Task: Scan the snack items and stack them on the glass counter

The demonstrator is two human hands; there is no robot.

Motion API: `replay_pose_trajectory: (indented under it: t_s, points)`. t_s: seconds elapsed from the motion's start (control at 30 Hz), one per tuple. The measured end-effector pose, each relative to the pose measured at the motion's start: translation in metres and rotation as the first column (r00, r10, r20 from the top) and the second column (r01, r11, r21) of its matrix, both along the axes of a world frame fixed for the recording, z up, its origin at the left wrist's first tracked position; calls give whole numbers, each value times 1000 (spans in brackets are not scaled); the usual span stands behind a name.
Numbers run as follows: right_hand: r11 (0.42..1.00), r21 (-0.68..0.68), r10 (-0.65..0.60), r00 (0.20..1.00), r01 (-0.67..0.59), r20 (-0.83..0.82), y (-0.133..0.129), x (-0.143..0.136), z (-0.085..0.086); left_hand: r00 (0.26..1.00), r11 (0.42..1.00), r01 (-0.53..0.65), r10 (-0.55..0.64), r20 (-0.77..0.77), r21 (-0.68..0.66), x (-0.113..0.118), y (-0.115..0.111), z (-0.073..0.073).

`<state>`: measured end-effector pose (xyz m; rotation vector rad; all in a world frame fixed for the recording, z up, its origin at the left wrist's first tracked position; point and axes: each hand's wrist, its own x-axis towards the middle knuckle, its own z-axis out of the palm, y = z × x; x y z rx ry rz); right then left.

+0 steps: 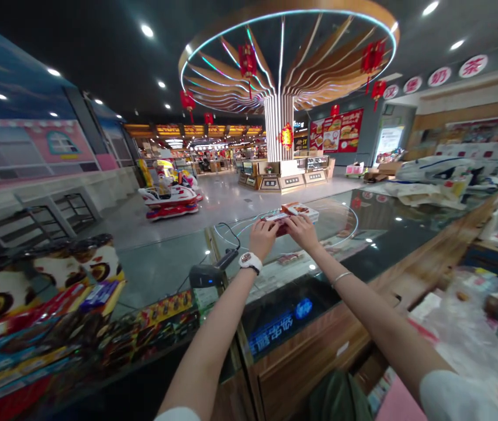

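Observation:
Both my arms reach forward over a dark glass counter (165,251). My left hand (263,237), with a white watch on the wrist, has its fingers closed on the left side of a dark red box (281,229). On the box's right side rests my right hand (302,231), its fingers bent over the edge; a thin bracelet circles that wrist. Just behind the hands lies an orange and white box (305,211) with a food picture on it. A black scanner (205,277) with a blue light stands left of my left wrist.
Packaged snacks (56,327) fill the left foreground. A black cable (231,233) curls beside the scanner. On the right are crumpled plastic bags (463,321) and, farther back, a large white wrapped thing (437,169). A kiddie ride (170,196) stands on the floor beyond the counter.

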<state>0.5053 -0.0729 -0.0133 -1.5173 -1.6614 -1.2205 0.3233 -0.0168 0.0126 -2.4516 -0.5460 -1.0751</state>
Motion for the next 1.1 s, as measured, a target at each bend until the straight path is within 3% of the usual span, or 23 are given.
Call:
replay_pose_trajectory:
  t_s: [0.3, 0.53, 0.77, 1.1]
  points:
    - [997, -14, -83, 987, 82, -138, 49, 8, 5, 984, 995, -51, 65, 165, -90, 41, 46, -14]
    - [984, -121, -147, 977, 129, -153, 67, 20, -4, 992, 997, -44, 52, 119, -67, 55, 72, -29]
    - [966, -236, -157, 968, 109, -195, 68, 25, -6, 995, 994, -31, 40, 87, -109, 58, 79, -34]
    - [951, -305, -50, 951, -47, -304, 54, 31, -8, 997, 969, 44, -26, 76, -244, 53, 71, -36]
